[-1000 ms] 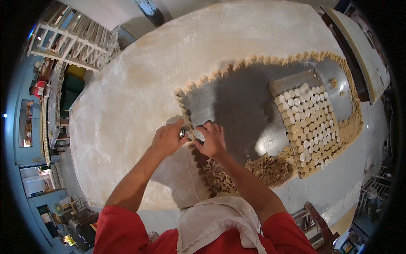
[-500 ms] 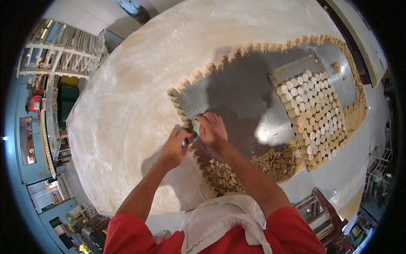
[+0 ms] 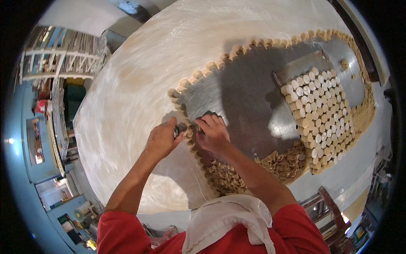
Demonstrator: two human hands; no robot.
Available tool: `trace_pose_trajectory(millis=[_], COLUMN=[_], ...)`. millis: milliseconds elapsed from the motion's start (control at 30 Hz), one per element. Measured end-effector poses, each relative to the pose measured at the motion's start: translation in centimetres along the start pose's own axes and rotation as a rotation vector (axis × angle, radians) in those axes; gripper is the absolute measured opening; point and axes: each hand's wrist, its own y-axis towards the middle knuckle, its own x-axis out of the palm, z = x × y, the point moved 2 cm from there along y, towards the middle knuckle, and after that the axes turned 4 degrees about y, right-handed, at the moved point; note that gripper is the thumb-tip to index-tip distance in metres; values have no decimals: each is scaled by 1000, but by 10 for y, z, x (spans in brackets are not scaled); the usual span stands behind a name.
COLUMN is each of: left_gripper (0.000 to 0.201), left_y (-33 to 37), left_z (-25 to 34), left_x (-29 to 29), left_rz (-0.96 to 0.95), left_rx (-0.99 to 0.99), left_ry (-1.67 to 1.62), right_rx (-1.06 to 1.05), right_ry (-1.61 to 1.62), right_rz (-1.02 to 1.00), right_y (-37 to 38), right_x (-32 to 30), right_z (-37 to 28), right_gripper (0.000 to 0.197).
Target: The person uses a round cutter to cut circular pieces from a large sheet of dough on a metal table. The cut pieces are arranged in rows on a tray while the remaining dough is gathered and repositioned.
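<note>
A metal tray (image 3: 296, 70) packed with pale round dough pieces (image 3: 323, 106) is set on the grey steel bench (image 3: 249, 106); crumbled dough scraps (image 3: 279, 163) are heaped just below the tray.

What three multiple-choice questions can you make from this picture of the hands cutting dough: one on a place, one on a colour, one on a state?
1. Where do the stacked round dough pieces lie?
A. On the metal tray at the right
B. On the floor
C. On the person's lap

2. What colour are the person's sleeves?
A. Blue
B. Red
C. Green

3. How do the left hand and right hand stand?
A. Both raised high off the table
B. One behind the back
C. Close together at the cut edge of the dough sheet

Answers: 1 A, the rounds fill the tray in rows; 2 B, both upper arms show red cloth; 3 C, the hands nearly meet at the scalloped edge.
</note>
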Motion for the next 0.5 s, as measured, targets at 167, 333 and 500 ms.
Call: trace_pose_trajectory(millis=[167, 333, 500], left_gripper=[41, 48, 26], left_y=[24, 20, -6], left_z=[-2, -13, -7], left_x=[32, 36, 49], left_rz=[20, 43, 172], left_rx=[65, 64, 411], left_ry=[-151, -225, -314], right_rx=[-11, -116, -252], right_ry=[-76, -22, -502], right_rz=[-156, -110, -425], right_y=[14, 0, -96], right_x=[13, 31, 39], right_z=[-2, 12, -29], right_gripper=[38, 28, 33])
